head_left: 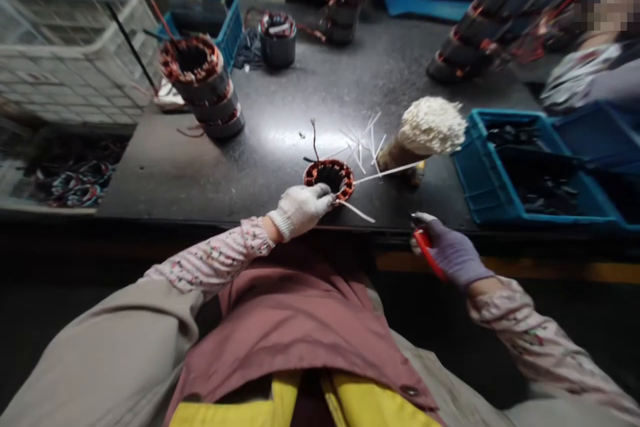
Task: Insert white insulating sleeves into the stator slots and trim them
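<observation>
1. Gripping the small motor stator (pixel 330 170) with my white-gloved left hand (pixel 300 211), I have my fingers clenched around its near side. It sits close to the front edge of the bench (pixel 300 80), with its copper windings and open bore facing up.
2. My purple-gloved right hand (pixel 453 252) is closed on a pair of red-handled snips (pixel 425 253), mostly hidden in my grip, just off the bench edge and well apart from the stator.
3. A white insulating strip (pixel 387 171) sticks out to the right of the stator, and a second strip end (pixel 356 211) pokes out beside my left hand. I can't tell whether they're one piece. A thin dark lead wire (pixel 314 140) stands up from the windings.
4. The stator should feel heavy for its size — a stiff, solid steel core — while the windings look more fragile, so the outer steel is the place to hold, not the wire.
5. Loose white strips (pixel 363 143) lie beyond it, near a white fibrous bundle (pixel 425 127). Stacked stators (pixel 203 87) stand to the left, and a blue crate (pixel 530 173) of dark parts sits to the right.
</observation>
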